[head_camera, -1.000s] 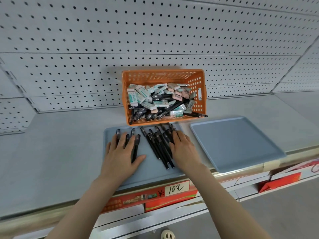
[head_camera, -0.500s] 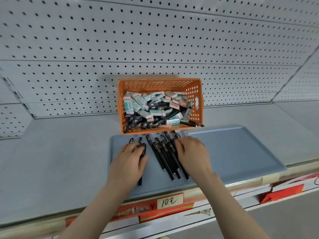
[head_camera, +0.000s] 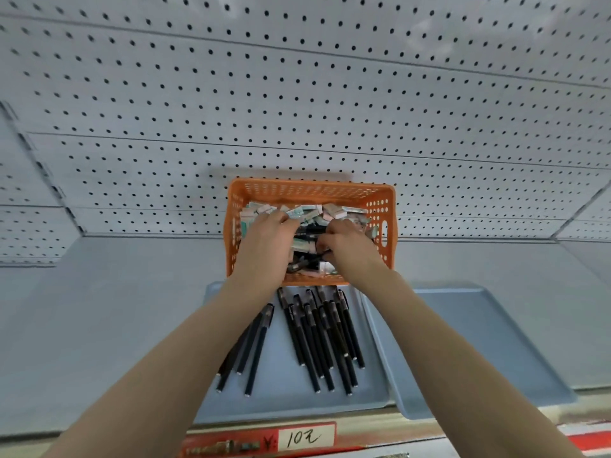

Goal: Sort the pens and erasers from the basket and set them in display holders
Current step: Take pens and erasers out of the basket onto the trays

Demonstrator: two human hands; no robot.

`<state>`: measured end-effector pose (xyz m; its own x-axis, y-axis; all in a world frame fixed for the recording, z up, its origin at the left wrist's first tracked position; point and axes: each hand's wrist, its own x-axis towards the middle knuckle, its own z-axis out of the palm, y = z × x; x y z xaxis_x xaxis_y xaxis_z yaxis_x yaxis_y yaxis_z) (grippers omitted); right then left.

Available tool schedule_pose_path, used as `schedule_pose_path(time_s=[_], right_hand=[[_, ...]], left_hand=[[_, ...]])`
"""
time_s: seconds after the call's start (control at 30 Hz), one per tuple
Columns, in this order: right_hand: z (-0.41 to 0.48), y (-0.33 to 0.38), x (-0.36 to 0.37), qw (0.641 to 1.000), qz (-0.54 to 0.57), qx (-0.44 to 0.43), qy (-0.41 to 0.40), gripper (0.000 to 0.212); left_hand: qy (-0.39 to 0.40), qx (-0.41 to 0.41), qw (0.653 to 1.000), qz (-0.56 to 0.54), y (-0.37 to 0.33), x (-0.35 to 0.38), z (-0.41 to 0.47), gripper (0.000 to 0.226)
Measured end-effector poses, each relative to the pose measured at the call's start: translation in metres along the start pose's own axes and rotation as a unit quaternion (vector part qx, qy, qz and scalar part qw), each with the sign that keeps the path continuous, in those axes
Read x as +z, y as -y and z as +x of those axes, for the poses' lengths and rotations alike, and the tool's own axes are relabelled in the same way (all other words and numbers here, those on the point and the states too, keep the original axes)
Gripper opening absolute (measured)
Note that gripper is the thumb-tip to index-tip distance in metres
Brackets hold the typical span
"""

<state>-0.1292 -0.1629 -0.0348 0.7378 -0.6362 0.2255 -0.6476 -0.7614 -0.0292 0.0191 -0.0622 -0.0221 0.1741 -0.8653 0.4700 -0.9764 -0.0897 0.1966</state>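
Pens [head_camera: 317,338] lay loose on the tray [head_camera: 291,401] just in front of the basket [head_camera: 310,190], let go a moment earlier. Left hand [head_camera: 264,241] and right hand [head_camera: 347,246] had moved into the basket, fingers curled among erasers [head_camera: 307,211] and more pens. Whether either gripped anything could not be told. Likely another pick was starting; no erasers were out yet.
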Motion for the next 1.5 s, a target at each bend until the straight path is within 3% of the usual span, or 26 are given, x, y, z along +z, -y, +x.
schedule_pose_path(time_s=[0.07, 0.27, 0.4, 0.5, 0.63, 0.73, 0.93, 1.0, 1.1, 1.2, 1.3, 1.43, 1.5], right_hand=[[-0.001, -0.009, 0.001, 1.000, 0.009, -0.022, -0.019, 0.010], [0.011, -0.017, -0.002, 0.994, 0.075, -0.033, -0.071, 0.012], [0.024, -0.013, 0.001, 0.998, 0.053, -0.026, -0.005, 0.045], [0.028, -0.014, -0.001, 0.999, 0.027, -0.029, 0.011, 0.051], [0.026, -0.014, 0.000, 0.997, 0.049, -0.051, -0.005, 0.052], [0.026, -0.016, 0.001, 0.994, 0.091, -0.064, -0.003, 0.049], [0.031, -0.024, -0.014, 0.979, 0.187, -0.061, -0.046, 0.011], [0.030, -0.023, -0.020, 0.975, 0.206, -0.052, -0.066, 0.011], [0.026, -0.011, -0.028, 0.965, 0.253, -0.063, -0.017, 0.014], [0.026, -0.012, -0.018, 0.987, 0.149, -0.039, 0.048, 0.025], [0.024, -0.016, -0.006, 0.997, 0.029, -0.007, 0.076, 0.027], [0.023, -0.013, -0.003, 0.998, 0.004, -0.017, 0.064, 0.039], [0.024, -0.017, -0.003, 0.998, 0.000, -0.023, 0.050, 0.038]], left_hand=[[0.005, -0.001, 1.000, 0.021, 0.004, 0.003, 0.010, 0.041], [0.072, -0.012, 0.995, 0.068, 0.010, 0.011, 0.023, 0.032], [0.065, -0.048, 0.995, 0.063, 0.009, 0.009, 0.027, 0.023], [0.058, -0.050, 0.995, 0.055, 0.009, 0.012, 0.027, 0.023], [0.001, -0.073, 0.996, -0.059, 0.010, 0.010, 0.021, 0.018], [-0.024, -0.100, 0.977, -0.186, 0.009, 0.005, 0.014, 0.010], [-0.080, -0.145, 0.928, -0.334, 0.011, -0.009, 0.011, 0.009], [-0.076, -0.163, 0.898, -0.402, 0.011, -0.014, 0.013, 0.013], [-0.041, -0.176, 0.879, -0.441, 0.007, -0.016, 0.012, 0.014], [-0.072, -0.199, 0.872, -0.442, 0.008, -0.016, 0.008, 0.013], [-0.122, -0.212, 0.841, -0.483, 0.012, -0.023, 0.004, 0.023], [-0.153, -0.195, 0.806, -0.537, 0.017, -0.033, 0.000, 0.027], [-0.155, -0.187, 0.810, -0.534, 0.018, -0.033, -0.002, 0.024]])
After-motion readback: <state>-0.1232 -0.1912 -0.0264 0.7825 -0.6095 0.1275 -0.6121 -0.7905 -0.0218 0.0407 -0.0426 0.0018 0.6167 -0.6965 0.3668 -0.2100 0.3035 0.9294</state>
